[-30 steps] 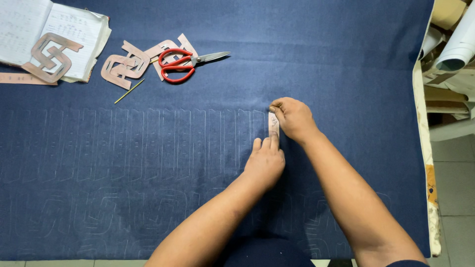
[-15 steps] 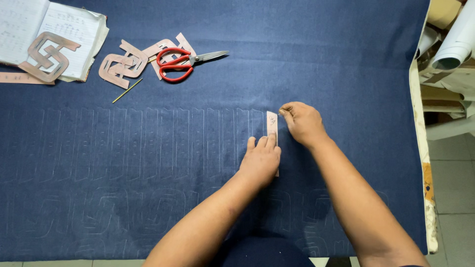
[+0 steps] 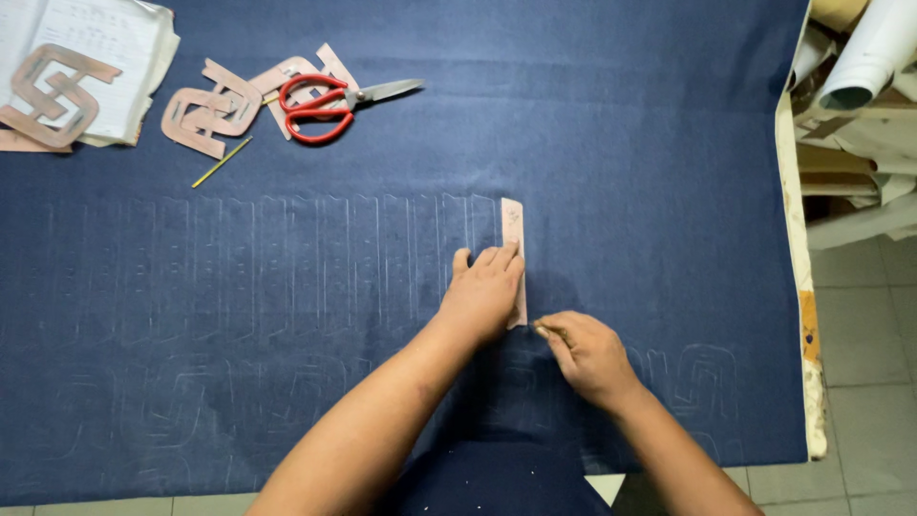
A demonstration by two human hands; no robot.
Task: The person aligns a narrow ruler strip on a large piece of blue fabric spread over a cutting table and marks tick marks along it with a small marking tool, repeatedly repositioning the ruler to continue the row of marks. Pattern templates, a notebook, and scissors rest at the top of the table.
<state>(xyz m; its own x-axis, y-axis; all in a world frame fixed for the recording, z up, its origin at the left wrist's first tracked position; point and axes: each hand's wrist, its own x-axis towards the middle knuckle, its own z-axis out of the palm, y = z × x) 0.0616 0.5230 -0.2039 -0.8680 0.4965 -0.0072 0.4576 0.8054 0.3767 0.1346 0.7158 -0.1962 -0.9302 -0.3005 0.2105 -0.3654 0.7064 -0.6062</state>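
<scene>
Red-handled scissors (image 3: 330, 105) lie near the far edge of the tabletop (image 3: 789, 182), their blades pointing right, resting partly on pinkish card cut-outs (image 3: 215, 107). A thin yellow stick (image 3: 222, 161) lies just in front of those cut-outs. At the far left corner, another card cut-out (image 3: 50, 94) sits on white papers (image 3: 115, 43). Beyond the right edge, a white paper roll (image 3: 874, 53) lies among cardboard pieces above a tiled floor (image 3: 864, 420).

Left hand (image 3: 485, 296) hides template strip (image 3: 513, 222) middle; marking tool in right hand (image 3: 587, 355) unidentifiable.
</scene>
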